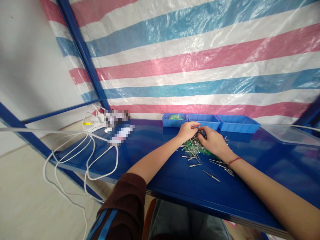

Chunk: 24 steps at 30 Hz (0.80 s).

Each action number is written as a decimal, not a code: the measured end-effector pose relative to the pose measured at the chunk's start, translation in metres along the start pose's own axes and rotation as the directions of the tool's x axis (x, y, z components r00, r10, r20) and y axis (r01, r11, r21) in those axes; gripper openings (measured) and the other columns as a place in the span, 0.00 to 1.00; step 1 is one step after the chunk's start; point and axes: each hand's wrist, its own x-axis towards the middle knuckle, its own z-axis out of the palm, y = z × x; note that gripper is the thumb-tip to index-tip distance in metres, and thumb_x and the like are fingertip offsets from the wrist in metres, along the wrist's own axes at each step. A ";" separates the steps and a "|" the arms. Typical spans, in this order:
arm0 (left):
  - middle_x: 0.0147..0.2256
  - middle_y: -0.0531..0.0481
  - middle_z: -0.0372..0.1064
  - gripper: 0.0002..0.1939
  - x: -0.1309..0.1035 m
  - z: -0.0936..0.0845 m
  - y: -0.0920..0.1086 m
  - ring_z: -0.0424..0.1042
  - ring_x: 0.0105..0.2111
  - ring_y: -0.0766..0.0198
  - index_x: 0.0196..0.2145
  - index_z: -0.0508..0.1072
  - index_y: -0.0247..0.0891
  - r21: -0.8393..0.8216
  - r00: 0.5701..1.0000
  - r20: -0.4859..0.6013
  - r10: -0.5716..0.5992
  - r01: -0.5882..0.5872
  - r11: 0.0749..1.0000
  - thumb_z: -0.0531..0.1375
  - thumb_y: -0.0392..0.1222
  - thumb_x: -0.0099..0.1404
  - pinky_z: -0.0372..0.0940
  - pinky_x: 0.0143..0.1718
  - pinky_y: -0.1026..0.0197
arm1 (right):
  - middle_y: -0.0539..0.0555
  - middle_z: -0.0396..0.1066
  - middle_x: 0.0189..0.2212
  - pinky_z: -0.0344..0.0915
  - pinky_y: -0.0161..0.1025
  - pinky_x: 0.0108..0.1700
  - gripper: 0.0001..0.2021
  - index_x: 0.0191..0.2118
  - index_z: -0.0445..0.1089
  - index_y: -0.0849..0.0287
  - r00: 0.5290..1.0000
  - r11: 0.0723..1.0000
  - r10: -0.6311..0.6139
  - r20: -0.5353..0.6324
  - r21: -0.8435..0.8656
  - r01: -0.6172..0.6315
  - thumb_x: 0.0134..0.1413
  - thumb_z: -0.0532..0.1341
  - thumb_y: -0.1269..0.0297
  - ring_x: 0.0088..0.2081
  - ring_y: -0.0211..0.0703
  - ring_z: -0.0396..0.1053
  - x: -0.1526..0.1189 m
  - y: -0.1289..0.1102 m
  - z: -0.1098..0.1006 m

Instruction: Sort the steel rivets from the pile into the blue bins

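A pile of silver pop rivets (196, 146), mixed with green pieces, lies on the blue table (160, 166). Above its back edge my left hand (188, 131) has its fingers bent together; what they hold, if anything, is too small to tell. Close beside it, my right hand (212, 140) curls over the pile, fingers closed around something dark that I cannot make out. A single rivet (211, 175) lies nearer the front edge, and several more are by my right wrist.
Behind my hands stand three blue bins: the left bin (175, 120) holds something green, beside the middle bin (203, 122) and right bin (237, 124). White cables (92, 160) loop over the table's left end. A clear plastic lid (287, 135) lies at right.
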 end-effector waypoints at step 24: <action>0.43 0.45 0.73 0.13 0.000 -0.004 -0.003 0.71 0.44 0.58 0.41 0.75 0.36 0.459 0.965 0.251 0.072 -0.185 0.869 0.54 0.36 0.62 0.64 0.49 0.56 | 0.63 0.71 0.43 0.62 0.46 0.45 0.16 0.48 0.65 0.59 0.997 0.999 0.025 0.075 0.034 -0.028 0.57 0.50 0.60 0.47 0.54 0.68 0.000 0.003 0.006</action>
